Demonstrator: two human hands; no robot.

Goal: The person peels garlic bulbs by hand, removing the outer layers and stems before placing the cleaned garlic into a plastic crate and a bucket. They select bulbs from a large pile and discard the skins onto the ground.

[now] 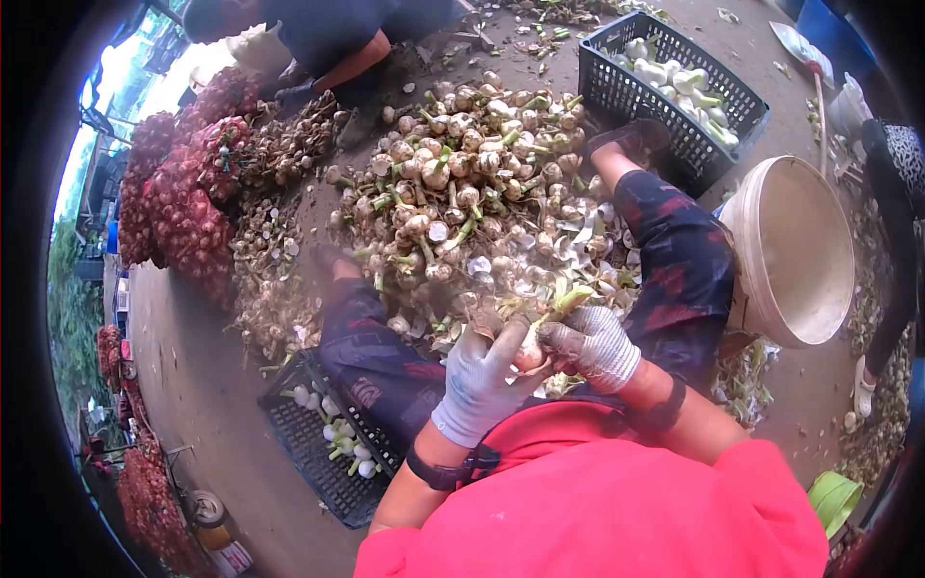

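No legible text in view
Marks on a pale panel [234, 558] at lower left are too small to read.

I have the garlic heap [458, 169] at twelve o'clock onscreen, bulbs [682, 82] in a crate [647, 119] towards half past one, a bucket [800, 255] at three, sacks [178, 193] at ten.

Head cam, qty 1: wide-angle, faces fwd/down over red top [597, 501]; L hand [480, 378] & R hand [595, 347] close, bulb pile [467, 183] farther.

There are two black crates [655, 120], at two and seven o'clock, one big white bucket [805, 250] at three, two gloved hands [485, 374] and one garlic bulb [529, 355] at five.
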